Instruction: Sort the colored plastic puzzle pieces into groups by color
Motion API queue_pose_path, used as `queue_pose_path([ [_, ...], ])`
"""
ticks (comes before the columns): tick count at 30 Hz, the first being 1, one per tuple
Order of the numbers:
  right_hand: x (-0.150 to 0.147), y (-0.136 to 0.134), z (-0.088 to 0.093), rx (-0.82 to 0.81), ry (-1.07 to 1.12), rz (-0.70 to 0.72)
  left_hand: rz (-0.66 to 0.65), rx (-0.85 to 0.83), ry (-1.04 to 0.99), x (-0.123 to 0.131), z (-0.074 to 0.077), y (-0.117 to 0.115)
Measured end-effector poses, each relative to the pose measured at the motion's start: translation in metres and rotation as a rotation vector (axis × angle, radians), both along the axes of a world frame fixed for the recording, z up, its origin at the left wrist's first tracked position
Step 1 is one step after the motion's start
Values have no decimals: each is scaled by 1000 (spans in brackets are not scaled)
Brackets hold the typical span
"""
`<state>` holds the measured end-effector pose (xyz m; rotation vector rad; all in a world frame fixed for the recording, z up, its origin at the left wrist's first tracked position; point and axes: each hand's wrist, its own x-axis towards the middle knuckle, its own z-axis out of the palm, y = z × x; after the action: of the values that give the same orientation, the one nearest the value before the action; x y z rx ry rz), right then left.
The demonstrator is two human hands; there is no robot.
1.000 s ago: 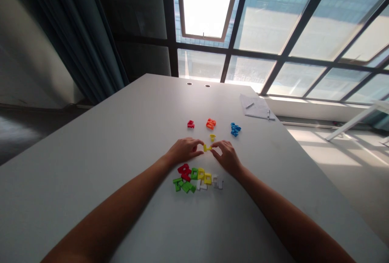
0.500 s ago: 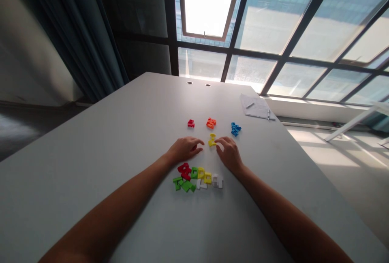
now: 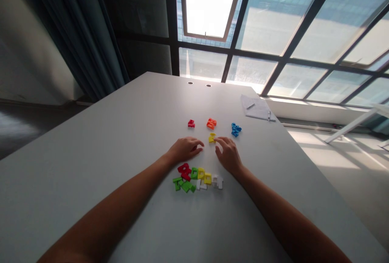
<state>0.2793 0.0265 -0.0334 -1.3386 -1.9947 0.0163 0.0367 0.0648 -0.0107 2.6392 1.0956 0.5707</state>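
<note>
My right hand lies with its thumb and fingers apart, the fingertips touching a small group of yellow plastic letter pieces. To the left of that group, my left hand rests on the table with its fingers slightly curled and apart, holding nothing. Nearer to me, between my forearms, is a mixed cluster of red pieces, green pieces, yellow pieces and white pieces. Beyond my hands stand separate groups of red pieces, orange pieces and blue pieces.
The white table reaches toward the windows. Papers with pens on them lie near its right edge. Two round holes are at the far end. A dark curtain hangs at the left.
The yellow pieces by my right hand have moved closer together, the nearer one shifting away from me. My right fingertips moved slightly forward; my left hand stayed in place.
</note>
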Motion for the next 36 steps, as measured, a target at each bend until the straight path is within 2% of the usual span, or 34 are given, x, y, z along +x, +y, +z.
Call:
queue_pose_path([
  [2, 0, -2, 2, 22, 63, 57, 0, -1, -1, 0, 0, 0],
  [4, 0, -7, 6, -9, 97, 208, -1, -2, -3, 0, 1, -1],
  [9, -4, -20, 22, -233, 31, 606, 5, 5, -8, -1, 2, -1],
  [11, -7, -23, 26, -303, 7, 716, 4, 6, -13, -1, 2, -1],
  [13, -11, -24, 25, -331, -1, 766, 4, 9, -17, -1, 1, -1],
  [15, -13, -23, 19, -302, 17, 700, 4, 14, -19, -1, 1, 0],
  [19, -16, -17, 4, -165, 66, 398, -5, 22, -10, -2, 0, 0],
  [21, -16, -15, 0, -123, 56, 319, -9, 24, -3, -1, 0, 0],
  [31, -11, -11, 0, -37, 4, 123, -22, 23, -7, -2, -2, 2],
  [36, -6, -8, -2, 32, 59, 147, -36, -6, -7, -3, 0, 1],
])
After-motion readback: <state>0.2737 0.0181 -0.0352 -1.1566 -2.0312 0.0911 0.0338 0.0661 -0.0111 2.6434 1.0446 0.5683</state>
